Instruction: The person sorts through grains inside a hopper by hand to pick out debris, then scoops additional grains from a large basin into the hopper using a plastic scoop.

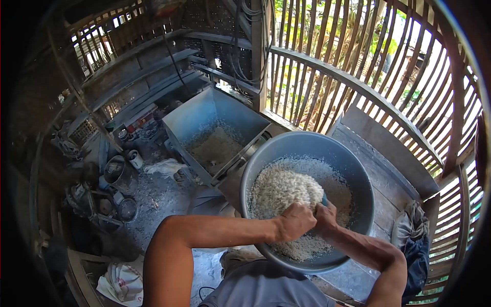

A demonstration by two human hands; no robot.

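A large round grey basin (pixel 362 169) holds a pale, grainy heap (pixel 284 189) that looks like rice, blurred on top as if moving. Over the middle of the basin my left hand (pixel 296 221) is closed, its fingers wrapped round something mostly hidden. Right beside it, nearly touching, my right hand (pixel 325 217) is closed too, at a small blue-green edge (pixel 324 199) that shows above its fingers. Grains lie below both hands. What the blue-green piece belongs to cannot be made out.
Left of the basin stands a square metal hopper (pixel 235 110) with grains inside. Buckets (pixel 116 169) and a white sack (pixel 123 284) lie at the left. A dark cloth bag (pixel 413 240) sits at the right, by the slatted wall (pixel 358 87).
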